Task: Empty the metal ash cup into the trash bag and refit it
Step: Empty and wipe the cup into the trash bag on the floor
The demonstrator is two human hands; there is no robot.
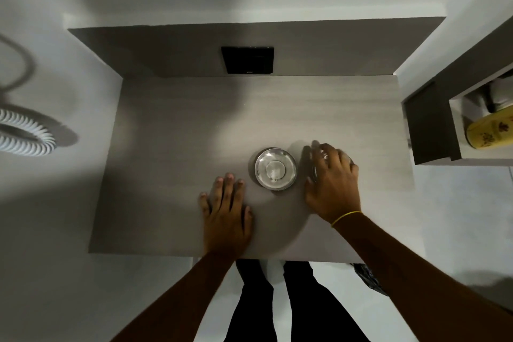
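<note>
Steel ash cup (276,169) is seen standing on the grey surface (172,147) between the hands, the left hand (226,208) laid flat and empty, the right hand (331,178) cupped over a glassy object (349,159), so lifting toward the trash bag (370,279) is judged next.

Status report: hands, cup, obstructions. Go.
Left hand flat on the table, empty. Right hand cupped over a shiny object, mostly hidden. Metal dish between the hands, untouched. Nothing in the way.
</note>
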